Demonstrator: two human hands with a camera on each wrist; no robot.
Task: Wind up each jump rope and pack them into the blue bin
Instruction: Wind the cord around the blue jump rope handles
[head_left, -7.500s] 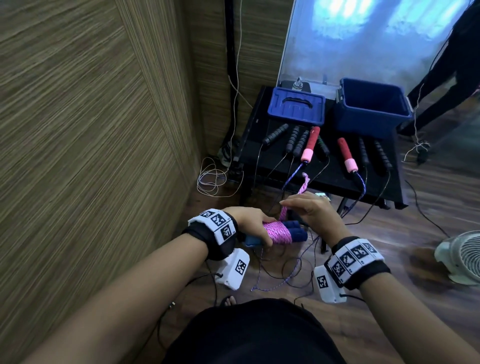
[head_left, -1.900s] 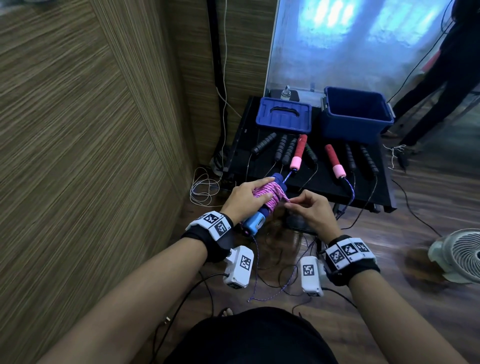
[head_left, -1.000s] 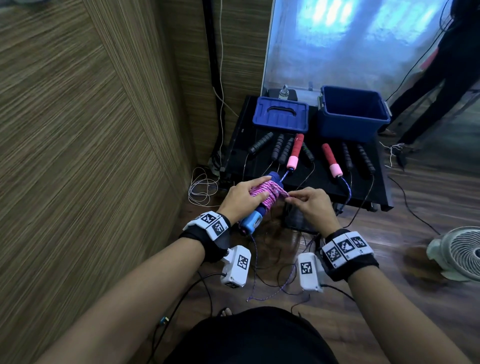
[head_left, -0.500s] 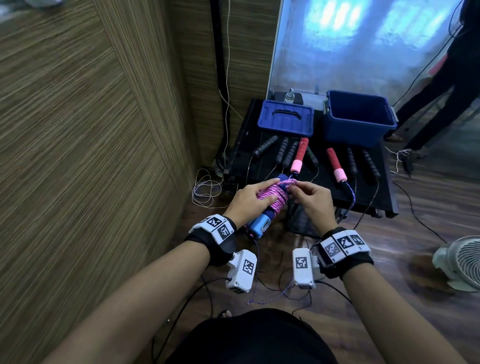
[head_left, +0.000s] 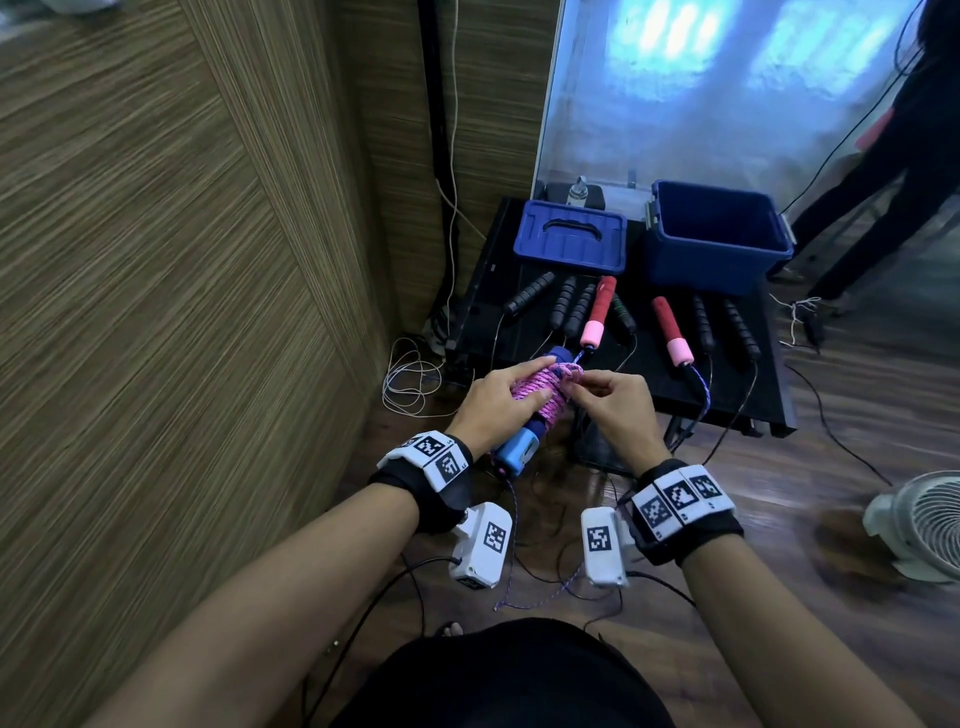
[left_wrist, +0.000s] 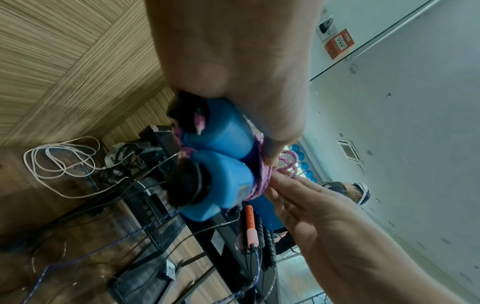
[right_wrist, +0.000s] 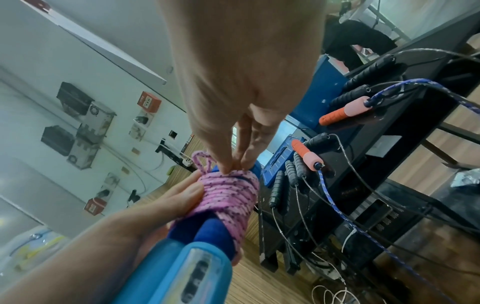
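Centre frame, head view | pink rope (head_left: 540, 387) coiled round paired blue handles (head_left: 515, 451) | left hand (head_left: 493, 400) grips bundle; right hand (head_left: 613, 402) pinches loose end at top | likely light, soft cord, may unravel; hold across coils | bin (head_left: 719, 236) upper right on table (head_left: 649, 358), apart.

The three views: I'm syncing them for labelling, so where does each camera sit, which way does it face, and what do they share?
Head: worn on the head, looking forward and down at the blue bin, both forearms and the left hand.
Left wrist: under the left wrist, looking along the palm at the blue handles; right hand beyond.
Right wrist: looks along the right hand's fingers at the pink rope.
All three show the pink rope bundle.
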